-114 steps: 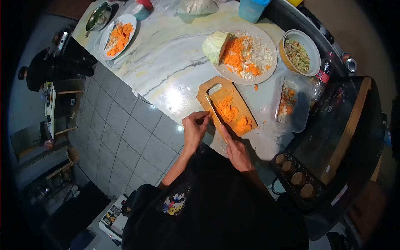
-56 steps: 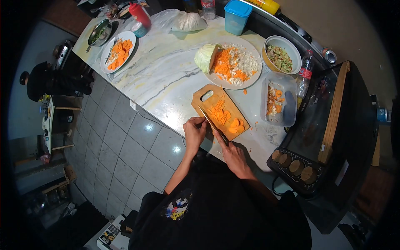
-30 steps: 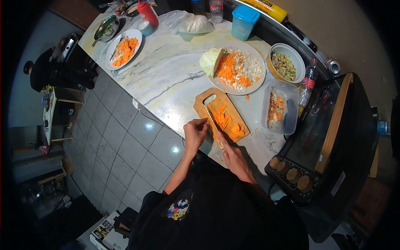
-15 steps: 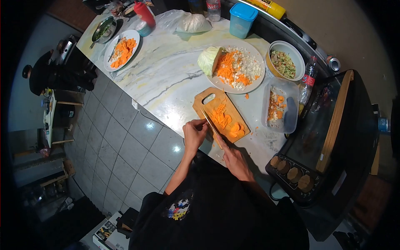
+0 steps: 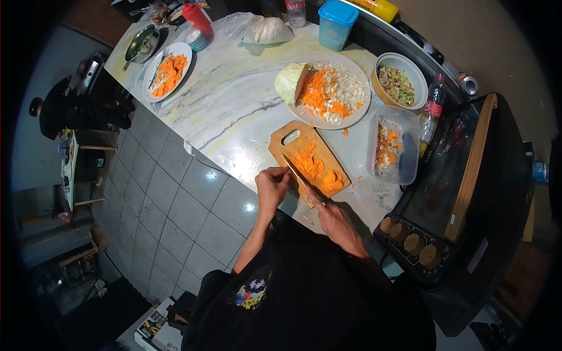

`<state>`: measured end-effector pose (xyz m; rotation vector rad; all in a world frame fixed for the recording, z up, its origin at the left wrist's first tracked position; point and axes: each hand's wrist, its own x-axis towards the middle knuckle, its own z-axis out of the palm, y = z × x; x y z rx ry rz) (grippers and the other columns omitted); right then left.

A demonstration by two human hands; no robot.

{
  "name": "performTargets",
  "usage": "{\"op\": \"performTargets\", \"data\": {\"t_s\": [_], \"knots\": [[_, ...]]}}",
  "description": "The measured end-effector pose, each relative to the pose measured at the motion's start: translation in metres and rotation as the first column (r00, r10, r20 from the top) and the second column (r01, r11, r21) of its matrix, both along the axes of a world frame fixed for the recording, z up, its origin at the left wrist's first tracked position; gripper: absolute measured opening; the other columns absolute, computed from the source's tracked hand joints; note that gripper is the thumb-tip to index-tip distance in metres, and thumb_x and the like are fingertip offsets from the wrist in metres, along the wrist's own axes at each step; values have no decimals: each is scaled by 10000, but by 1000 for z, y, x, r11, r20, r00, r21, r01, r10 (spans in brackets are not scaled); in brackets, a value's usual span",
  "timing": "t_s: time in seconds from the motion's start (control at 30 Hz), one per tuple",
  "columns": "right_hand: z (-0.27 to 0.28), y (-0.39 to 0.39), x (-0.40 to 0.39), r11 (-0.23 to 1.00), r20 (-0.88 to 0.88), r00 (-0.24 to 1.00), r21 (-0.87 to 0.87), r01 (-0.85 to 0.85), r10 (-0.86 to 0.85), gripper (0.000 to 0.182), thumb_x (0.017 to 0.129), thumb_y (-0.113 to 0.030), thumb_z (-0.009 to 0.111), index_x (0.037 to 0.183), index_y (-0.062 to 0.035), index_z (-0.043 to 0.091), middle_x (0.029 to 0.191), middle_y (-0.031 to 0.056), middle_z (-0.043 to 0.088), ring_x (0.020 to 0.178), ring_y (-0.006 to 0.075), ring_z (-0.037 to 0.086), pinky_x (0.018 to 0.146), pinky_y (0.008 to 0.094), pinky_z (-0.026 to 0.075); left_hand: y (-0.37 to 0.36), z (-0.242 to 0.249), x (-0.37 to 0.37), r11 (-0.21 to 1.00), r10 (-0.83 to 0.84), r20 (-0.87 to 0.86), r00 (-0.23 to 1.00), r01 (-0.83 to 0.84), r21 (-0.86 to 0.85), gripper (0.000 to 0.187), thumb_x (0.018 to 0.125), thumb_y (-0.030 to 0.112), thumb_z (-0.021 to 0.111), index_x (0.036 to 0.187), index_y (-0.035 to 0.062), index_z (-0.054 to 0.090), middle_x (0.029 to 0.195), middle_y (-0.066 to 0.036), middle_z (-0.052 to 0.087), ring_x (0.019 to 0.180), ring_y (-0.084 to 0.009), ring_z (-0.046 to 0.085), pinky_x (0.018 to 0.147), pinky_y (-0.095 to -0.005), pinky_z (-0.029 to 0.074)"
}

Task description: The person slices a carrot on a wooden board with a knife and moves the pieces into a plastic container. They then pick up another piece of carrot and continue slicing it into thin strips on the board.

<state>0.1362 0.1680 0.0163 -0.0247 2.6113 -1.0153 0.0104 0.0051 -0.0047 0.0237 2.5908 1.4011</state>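
My right hand point(image 5: 333, 221) is closed round the handle of a knife point(image 5: 297, 171), whose blade slants over the near-left side of a wooden cutting board point(image 5: 329, 155). Close to the blade, at the board's left edge, my left hand point(image 5: 272, 188) has its fingers bent and pressed together; what they hold, if anything, is hidden. Thin carrot strips point(image 5: 305, 159) lie on the board just beyond the blade. A small heap of round carrot slices point(image 5: 332, 181) sits at the board's right end.
Behind the board stands a plate point(image 5: 364, 111) with a cabbage piece point(image 5: 290, 83), shredded carrot and chopped white bits. To the right are a plastic container point(image 5: 410, 169), a bowl point(image 5: 418, 73), a bottle point(image 5: 433, 111) and an oven point(image 5: 427, 205). Another person point(image 5: 79, 111) stands far left.
My right hand and the knife handle have shifted slightly to the right and down. My left hand stays nearly in place. The whole view has moved a little.
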Motion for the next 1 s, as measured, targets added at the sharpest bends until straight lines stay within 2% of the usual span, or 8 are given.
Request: {"op": "performTargets", "data": {"t_s": [0.33, 0.4, 0.5, 0.6, 0.73, 0.8, 0.93, 1.0], "knots": [[-26, 8, -5, 999, -32, 999, -26, -44, 43, 820, 831, 75, 494, 1549, -180, 191, 738, 265, 620, 686, 445, 631, 614, 497, 487, 1, 0, -1, 1000, -10, 17, 1000, 10, 19, 154, 800, -32, 667, 939, -56, 730, 884, -198, 720, 756, -238, 722, 689, -288, 560], [-34, 7, -6, 997, -111, 993, -69, -40, 33, 863, 828, 43, 516, 1560, -218, 140, 650, 240, 599, 637, 434, 636, 603, 497, 515, 0, -3, -1, 999, -16, 17, 1000, 15, 52, 153, 793, -36, 669, 932, -57, 730, 887, -198, 719, 752, -250, 722, 693, -293, 562], [-36, 3, -7, 999, -88, 996, -37, -36, 33, 872, 825, 50, 510, 1561, -222, 129, 660, 238, 608, 647, 436, 640, 607, 506, 517, -3, -12, -2, 999, -40, -55, 998, 39, -24, 142, 787, 34, 689, 903, -19, 751, 883, -169, 736, 750, -232, 717, 711, -316, 553], [-33, -2, -10, 999, -41, 998, 18, -37, 38, 883, 823, 48, 523, 1561, -226, 123, 658, 238, 612, 655, 436, 648, 609, 505, 529, -2, -13, 1, 999, -18, -65, 998, 21, 39, 146, 780, 34, 697, 901, -30, 747, 878, -177, 733, 758, -236, 720, 717, -319, 557], [-25, -5, -9, 998, -76, 997, 55, -22, 26, 845, 823, 51, 513, 1550, -233, 190, 705, 264, 617, 661, 436, 644, 601, 503, 518, 0, -8, 3, 1000, -2, -67, 998, 4, 21, 152, 779, 38, 703, 902, -45, 739, 875, -194, 727, 757, -248, 721, 721, -331, 560], [-28, -3, -4, 978, -158, 985, 208, -29, 63, 901, 826, 28, 550, 1554, -309, 141, 763, 256, 626, 668, 432, 658, 604, 500, 543, -1, -8, 3, 999, -43, -129, 991, 38, -39, 151, 781, 39, 703, 899, -49, 736, 878, -204, 724, 758, -266, 721, 734, -337, 559], [-27, 4, -2, 984, -171, 984, 178, -9, 40, 860, 824, 46, 520, 1545, -305, 209, 791, 264, 610, 687, 444, 648, 630, 496, 530, 0, -9, 1, 999, -19, -81, 997, 16, -40, 152, 783, 35, 702, 908, -43, 738, 890, -203, 724, 769, -277, 722, 744, -336, 556], [-23, 3, -1, 993, -99, 995, 121, -6, 19, 844, 835, 46, 513, 1544, -305, 219, 781, 270, 606, 666, 448, 637, 635, 505, 512, 0, -10, 1, 997, -35, -94, 995, 29, -66, 152, 788, 32, 700, 918, -33, 742, 894, -199, 725, 784, -276, 724, 748, -333, 555]]}}
